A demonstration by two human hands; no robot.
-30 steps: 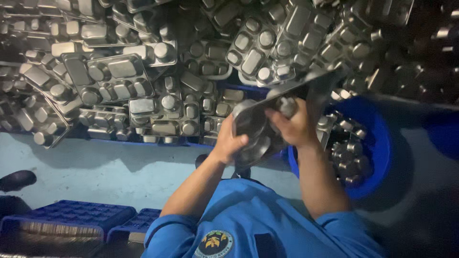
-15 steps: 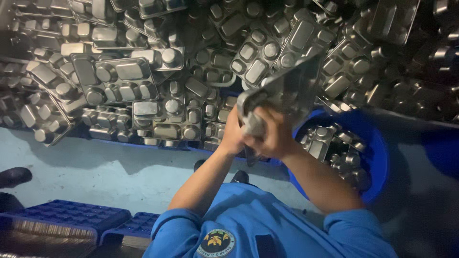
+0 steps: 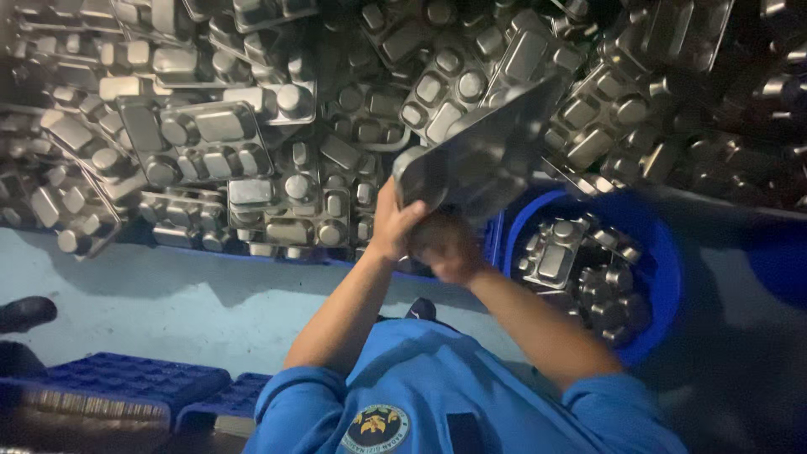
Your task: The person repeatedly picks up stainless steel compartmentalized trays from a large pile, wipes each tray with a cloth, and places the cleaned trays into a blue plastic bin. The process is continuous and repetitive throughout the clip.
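Steel compartment tray is sitting at centre frame, tilted up toward the upper right, and I am clamping my left hand on its lower left corner while my right hand, blurred, is pressing against its underside just below. Judging from the head view, most work is remaining: a heap of trays is filling the upper frame, with only some lying in the blue tub at right.

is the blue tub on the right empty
No, the blue tub holds several metal trays piled inside it.
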